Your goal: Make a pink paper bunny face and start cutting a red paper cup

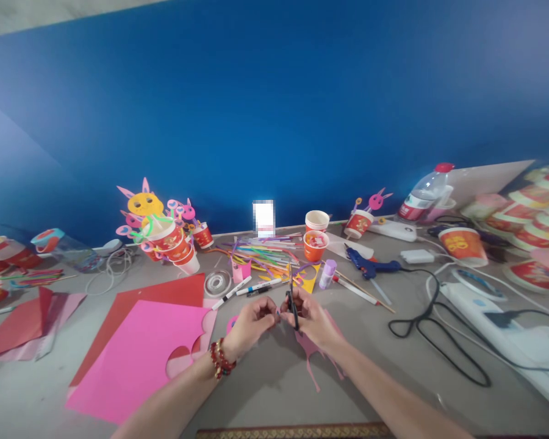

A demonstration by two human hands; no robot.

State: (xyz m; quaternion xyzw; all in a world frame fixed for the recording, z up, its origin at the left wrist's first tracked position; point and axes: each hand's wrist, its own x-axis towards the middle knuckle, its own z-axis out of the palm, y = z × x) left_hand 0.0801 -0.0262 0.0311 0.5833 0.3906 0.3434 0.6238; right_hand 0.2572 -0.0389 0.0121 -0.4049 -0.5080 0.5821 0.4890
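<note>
My right hand (315,322) is closed round a pair of scissors (293,310) with black handles, their blades pointing away from me. Close beside it, my left hand (252,323) pinches a small piece between thumb and fingers, too small and hidden to name. A beaded bracelet (221,358) circles the left wrist. Pink paper scraps (310,350) with thin strips lie under my right hand. Partly behind my left hand shows a small pink and purple shape (231,323). To the left, a bright pink sheet (139,356) with rounded bites cut from its edge overlaps a red sheet (114,317).
Markers (260,286), a tape roll (217,282), a glue stick (327,274) and coloured sticks (265,253) lie ahead. Decorated paper cups (167,241) stand behind on the left. At right are a blue glue gun (370,263), its looping black cord (432,317), a white power strip (498,347) and a bottle (425,194).
</note>
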